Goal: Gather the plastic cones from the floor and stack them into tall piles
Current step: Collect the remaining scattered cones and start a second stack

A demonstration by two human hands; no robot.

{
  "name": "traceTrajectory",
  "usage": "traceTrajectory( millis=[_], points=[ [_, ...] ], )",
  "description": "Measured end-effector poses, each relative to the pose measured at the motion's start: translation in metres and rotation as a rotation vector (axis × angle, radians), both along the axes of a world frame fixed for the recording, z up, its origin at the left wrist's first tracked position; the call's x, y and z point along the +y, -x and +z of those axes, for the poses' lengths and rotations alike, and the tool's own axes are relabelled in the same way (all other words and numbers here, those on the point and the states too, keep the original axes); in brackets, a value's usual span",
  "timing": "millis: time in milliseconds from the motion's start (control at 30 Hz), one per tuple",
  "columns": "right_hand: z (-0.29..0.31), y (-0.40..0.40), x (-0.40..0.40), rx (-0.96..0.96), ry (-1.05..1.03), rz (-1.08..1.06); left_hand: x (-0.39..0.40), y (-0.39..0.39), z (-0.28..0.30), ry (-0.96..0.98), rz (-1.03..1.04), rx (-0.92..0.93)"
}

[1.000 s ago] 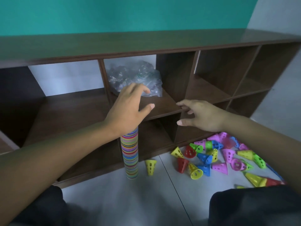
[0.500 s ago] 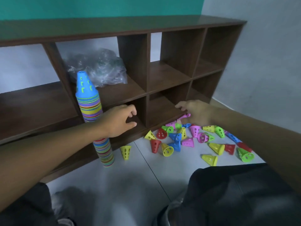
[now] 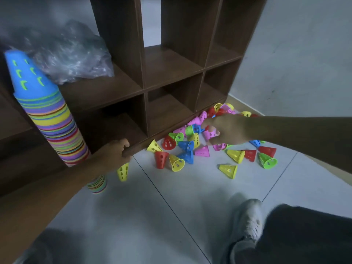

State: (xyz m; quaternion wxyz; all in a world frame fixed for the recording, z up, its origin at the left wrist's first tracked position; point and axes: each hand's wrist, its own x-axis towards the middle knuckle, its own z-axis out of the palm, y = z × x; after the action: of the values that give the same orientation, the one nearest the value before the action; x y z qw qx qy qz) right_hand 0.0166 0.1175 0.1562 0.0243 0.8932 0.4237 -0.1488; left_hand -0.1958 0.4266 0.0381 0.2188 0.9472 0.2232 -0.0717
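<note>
Two dark trouser legs are showing at the bottom of the view, and a pale shoe [image 3: 247, 223] is resting on the grey tiled floor [image 3: 144, 216] between them. Further out, the left forearm is crossing in front of the tall stack of cones [image 3: 51, 119], a leaning, many-coloured pile standing on the floor against the shelf front, with a blue cone with green slots as its top piece. The left hand [image 3: 116, 153] is curling its fingers over the front edge of the bottom board of the wooden shelf unit [image 3: 171, 60], gripping it. Just below that hand a lone yellow cone [image 3: 122, 171] is standing on its narrow end.

To the right, loose cones [image 3: 179, 149] in red, yellow, blue, green and pink are lying scattered on the tiles in front of the shelf, some upright, most tipped over, the pile reaching back toward the corner by the wall. The right hand [image 3: 226, 130] is reaching into the middle of this scatter, its fingers closing on a pink cone [image 3: 208, 133]; how firmly it is pinching cannot be told through the blur.

Farthest back, a crumpled clear plastic bag [image 3: 70, 54] is sitting in an upper compartment of the shelf.
</note>
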Motion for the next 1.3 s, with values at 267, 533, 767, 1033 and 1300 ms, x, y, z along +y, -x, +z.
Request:
traceTrajectory(
  millis=[267, 533, 767, 1033, 1300],
  points=[
    [-0.103, -0.059, 0.007, 0.033, 0.096, 0.067, 0.011, -0.031, -0.117, 0.003, 0.236, 0.126],
    [-0.121, -0.070, 0.000, 0.140, 0.038, 0.115, -0.003, -0.026, -0.186, -0.139, 0.279, 0.166],
    [-0.144, -0.069, -0.022, 0.259, -0.032, 0.068, -0.018, -0.020, -0.215, -0.001, 0.369, -0.045],
    [-0.212, -0.092, -0.050, 0.276, -0.120, -0.103, -0.097, -0.043, -0.208, 0.238, 0.419, -0.313],
    [-0.260, -0.113, -0.098, 0.276, -0.077, -0.311, -0.192, -0.088, -0.196, 0.556, 0.483, -0.407]
  ],
)
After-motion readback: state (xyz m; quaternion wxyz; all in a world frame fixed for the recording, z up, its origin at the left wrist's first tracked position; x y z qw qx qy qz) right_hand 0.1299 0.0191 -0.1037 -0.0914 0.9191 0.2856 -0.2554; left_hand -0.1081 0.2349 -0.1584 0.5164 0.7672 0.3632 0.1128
